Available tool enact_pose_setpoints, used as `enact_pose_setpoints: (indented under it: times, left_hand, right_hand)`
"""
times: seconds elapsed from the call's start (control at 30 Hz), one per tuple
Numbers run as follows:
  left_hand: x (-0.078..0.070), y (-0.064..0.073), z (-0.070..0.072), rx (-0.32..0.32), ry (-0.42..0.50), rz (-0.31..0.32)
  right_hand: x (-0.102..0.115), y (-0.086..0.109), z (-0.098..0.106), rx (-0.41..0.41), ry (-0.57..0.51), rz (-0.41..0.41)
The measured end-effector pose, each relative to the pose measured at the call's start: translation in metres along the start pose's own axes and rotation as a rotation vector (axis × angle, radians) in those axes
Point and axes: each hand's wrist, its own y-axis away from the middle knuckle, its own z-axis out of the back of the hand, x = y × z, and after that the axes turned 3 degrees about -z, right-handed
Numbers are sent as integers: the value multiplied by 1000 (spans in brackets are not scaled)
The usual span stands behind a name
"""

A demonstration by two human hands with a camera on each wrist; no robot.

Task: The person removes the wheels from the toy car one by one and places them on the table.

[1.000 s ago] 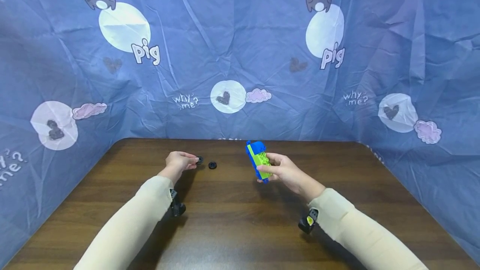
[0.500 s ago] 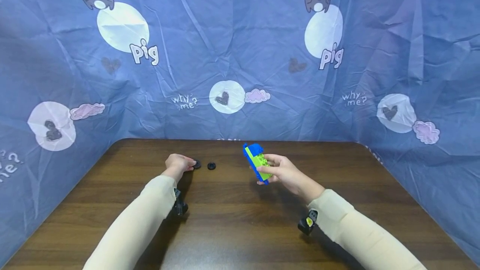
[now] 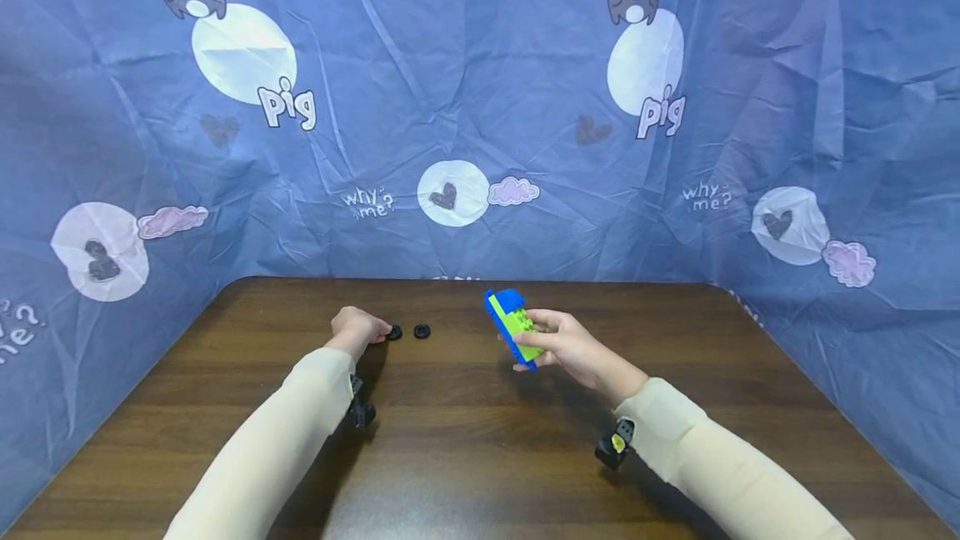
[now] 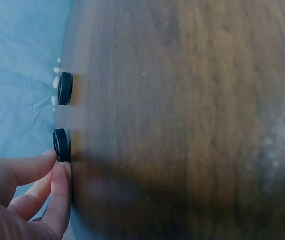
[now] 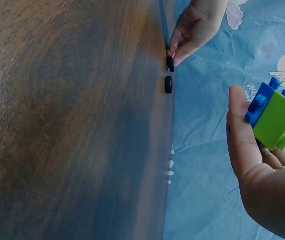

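My left hand [image 3: 358, 330] is low over the table's far left part, its thumb and fingertips pinching the near edge of a small black toy wheel [image 4: 61, 145]. That wheel lies flat on the wood. Just to its right lies a second black wheel [image 3: 422, 331], apart from the first. My right hand [image 3: 573, 348] holds a green and blue building-block car [image 3: 513, 328] tilted above the table. Its green studs face right in the head view, and fingers cover part of its right side. Blue pegs [image 5: 275, 83] stick out of the block car in the right wrist view.
Both hands work over a brown wooden table [image 3: 450, 440]. A blue printed cloth [image 3: 465, 65] hangs behind it and along both sides. Each wrist carries a small black camera [image 3: 362, 402].
My left hand has lowered the wheel, which was tilted in its fingers, flat onto the table beside the other one. The block car has shifted slightly left and down in my right hand.
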Motion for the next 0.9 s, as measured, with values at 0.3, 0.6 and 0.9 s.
enact_pose_setpoints:
  times: [0.3, 0.6, 0.9]
  left_hand:
    - [2, 1, 1, 24, 35, -12]
    - [-1, 8, 11, 29, -40, -34]
    - [-10, 10, 19, 116, -65, -67]
  right_hand:
    - [0, 1, -2, 21, -1, 2]
    - [-1, 0, -2, 21, -5, -5]
    - [2, 0, -2, -24, 4, -21]
